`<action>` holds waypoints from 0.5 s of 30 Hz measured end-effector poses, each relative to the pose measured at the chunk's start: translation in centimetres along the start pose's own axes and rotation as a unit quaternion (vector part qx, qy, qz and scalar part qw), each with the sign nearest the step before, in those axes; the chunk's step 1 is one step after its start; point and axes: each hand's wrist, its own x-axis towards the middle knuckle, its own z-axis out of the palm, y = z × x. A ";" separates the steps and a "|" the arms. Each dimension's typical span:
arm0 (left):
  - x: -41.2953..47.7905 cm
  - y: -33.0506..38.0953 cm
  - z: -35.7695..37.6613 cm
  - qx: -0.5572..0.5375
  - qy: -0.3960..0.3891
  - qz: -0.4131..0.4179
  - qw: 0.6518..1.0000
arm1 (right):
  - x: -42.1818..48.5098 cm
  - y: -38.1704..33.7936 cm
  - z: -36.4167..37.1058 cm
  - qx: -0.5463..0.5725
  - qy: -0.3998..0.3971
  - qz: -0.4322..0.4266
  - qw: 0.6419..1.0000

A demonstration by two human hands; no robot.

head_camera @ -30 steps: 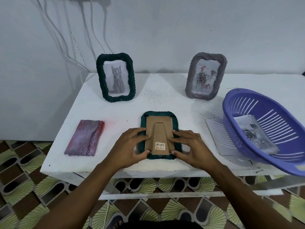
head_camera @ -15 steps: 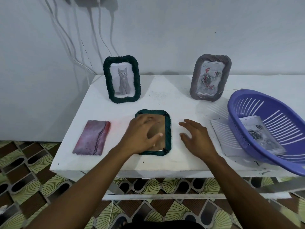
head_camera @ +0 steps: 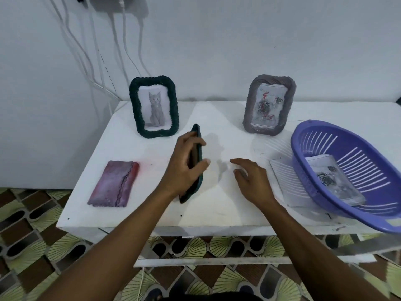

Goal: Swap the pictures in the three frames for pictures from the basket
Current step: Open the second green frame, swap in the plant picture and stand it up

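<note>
Left hand (head_camera: pixel 184 168) is gripping the dark green frame (head_camera: pixel 197 131) at the middle of the table (head_camera: pixel 152 213), fingers and thumb wrapping round its edge. The frame is showing edge-on, long axis running near to far, far end slanting slightly right; which way its face is pointing, cannot tell. Right hand (head_camera: pixel 251 181) is hovering open just right of it, holding nothing. Judgement: light and rigid, braided rim gripping well, pane likely fragile, so I am favouring holding it by the rim.

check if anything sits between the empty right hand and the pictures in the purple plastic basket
Nothing visible blocks it. Between the open right hand and the purple plastic basket lies only a flat white sheet tucked under the basket's edge; the stack of pictures lies uncovered inside.
</note>
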 end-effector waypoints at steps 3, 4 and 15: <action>-0.7 0.3 -2.8 -0.100 0.019 -0.026 0.994 | 0.4 -1.6 1.1 0.037 -0.010 -0.002 0.999; -1.0 0.1 -3.8 -0.107 0.022 -0.034 0.993 | 0.5 -2.0 1.4 0.045 -0.014 -0.002 0.999; -3.6 -3.2 -6.4 -0.020 0.019 -0.151 0.988 | -0.1 -4.3 3.8 -0.042 -0.052 -0.011 0.998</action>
